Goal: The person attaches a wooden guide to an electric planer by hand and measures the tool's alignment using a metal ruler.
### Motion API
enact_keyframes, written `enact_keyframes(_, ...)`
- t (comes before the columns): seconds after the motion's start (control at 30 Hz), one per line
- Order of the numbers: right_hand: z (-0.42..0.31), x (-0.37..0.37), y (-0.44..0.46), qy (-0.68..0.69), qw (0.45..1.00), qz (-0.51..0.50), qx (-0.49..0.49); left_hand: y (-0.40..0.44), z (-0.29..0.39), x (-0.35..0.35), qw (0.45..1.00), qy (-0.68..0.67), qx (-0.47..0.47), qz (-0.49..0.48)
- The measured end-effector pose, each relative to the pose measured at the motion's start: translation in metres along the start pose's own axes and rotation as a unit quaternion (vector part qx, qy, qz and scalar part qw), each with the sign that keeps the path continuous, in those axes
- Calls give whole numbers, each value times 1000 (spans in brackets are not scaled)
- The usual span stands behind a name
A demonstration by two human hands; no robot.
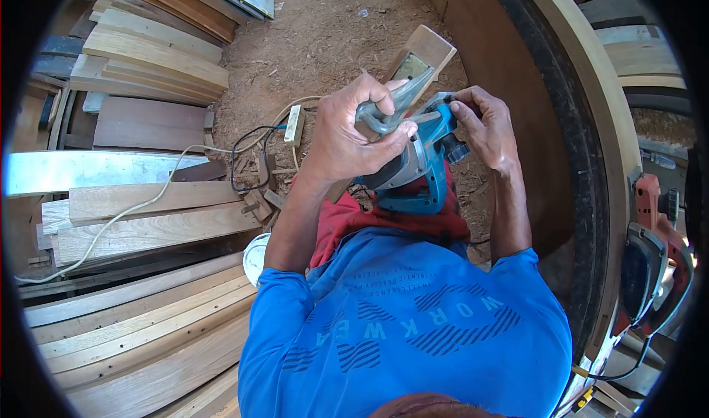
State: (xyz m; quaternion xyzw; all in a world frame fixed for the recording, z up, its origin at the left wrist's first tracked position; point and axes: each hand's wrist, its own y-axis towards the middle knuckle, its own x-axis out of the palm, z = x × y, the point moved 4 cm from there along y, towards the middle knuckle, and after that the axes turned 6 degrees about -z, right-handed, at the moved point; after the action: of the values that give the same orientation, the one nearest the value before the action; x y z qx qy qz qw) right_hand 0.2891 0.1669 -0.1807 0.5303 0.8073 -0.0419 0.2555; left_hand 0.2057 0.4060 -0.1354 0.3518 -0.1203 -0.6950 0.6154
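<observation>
My left hand point(354, 126) is closed around a grey, curved, hook-shaped piece point(402, 104), its thumb and fingers wrapped about the rounded end. Beyond that piece lies a wooden block point(432, 49) with a small plate on it. Just below is a teal electric planer point(421, 185), lying across my lap over red cloth point(347, 230). My right hand point(485, 126) is at the planer's upper end, thumb and fingertips pinched together. What they pinch is too small and partly hidden to name. A black knob point(456, 151) sits on the planer beside that hand.
Stacked boards point(155, 56) line the left side. A white power strip point(294, 126) and a pale cord point(159, 189) lie there too. On the right a curved wooden edge point(602, 108) rises, with a red planer point(650, 248) beside it. Sawdust covers the floor point(317, 41).
</observation>
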Motion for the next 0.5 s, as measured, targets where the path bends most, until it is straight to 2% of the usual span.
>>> enact_keyframes(0.1, -6, 1, -3, -8, 1000, 17, 15, 0, -1, 1, 1000, -11, -14, -4)
enact_keyframes(0.2, -1, -3, 1, -5, 996, 25, 83, 2, -2, -1, 999, -13, -3, 39)
enact_keyframes(0.5, 4, -5, -3, 97, 992, -73, 13, 4, -1, -9, 999, -19, 26, 1)
